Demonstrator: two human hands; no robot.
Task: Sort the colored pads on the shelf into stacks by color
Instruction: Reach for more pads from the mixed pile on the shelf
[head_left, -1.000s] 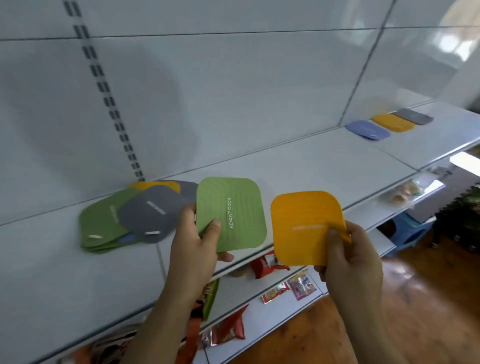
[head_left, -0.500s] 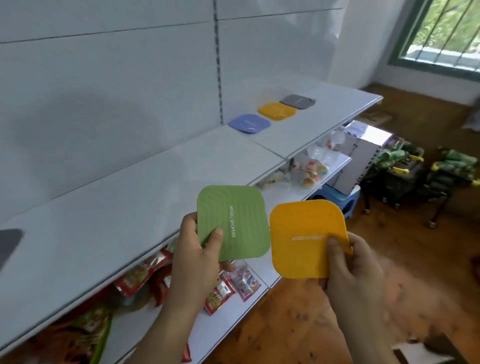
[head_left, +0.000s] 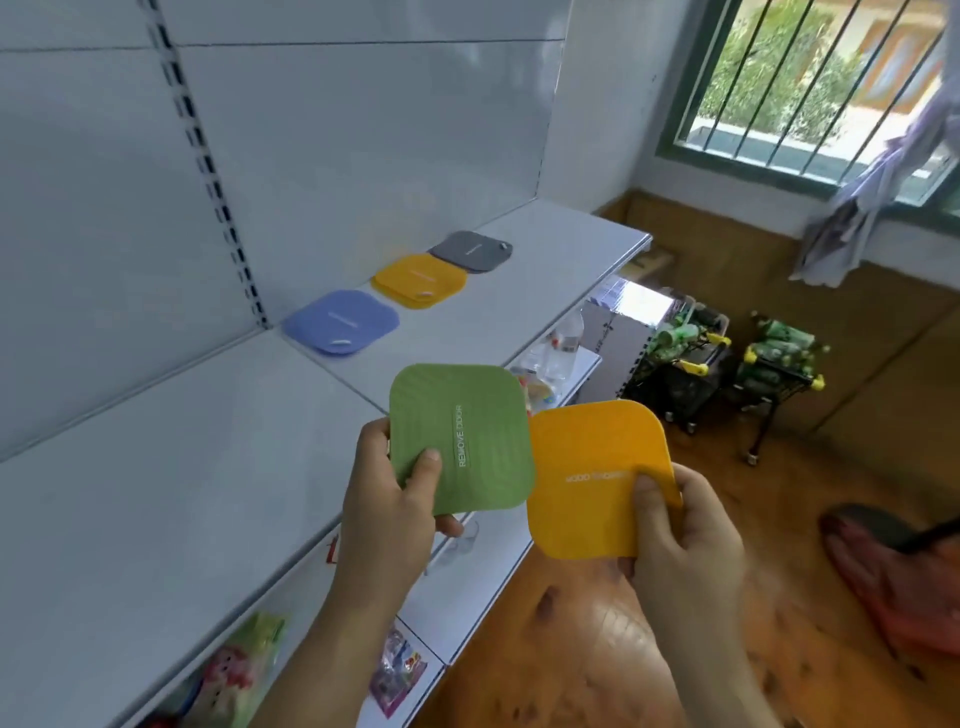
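Observation:
My left hand (head_left: 387, 506) pinches a green pad (head_left: 470, 431) by its lower left corner, thumb on top. My right hand (head_left: 680, 535) pinches a yellow pad (head_left: 587, 467) at its right edge, thumb on its face. Both pads are held side by side in front of the white shelf (head_left: 156, 467), the green one overlapping the yellow one's left edge. Further along the shelf lie three sorted piles in a row: a blue pad (head_left: 340, 321), a yellow stack (head_left: 418, 279) and a grey pad (head_left: 470, 250).
Lower shelves (head_left: 457, 613) below hold snack packets. Two small black carts (head_left: 727, 374) with green and yellow items stand on the wooden floor to the right. A barred window (head_left: 821, 83) is at the upper right.
The view has swung right along the shelf: the mixed pile of pads at the left has left the frame and the three sorted piles are much closer. Both hands keep hold of their pads.

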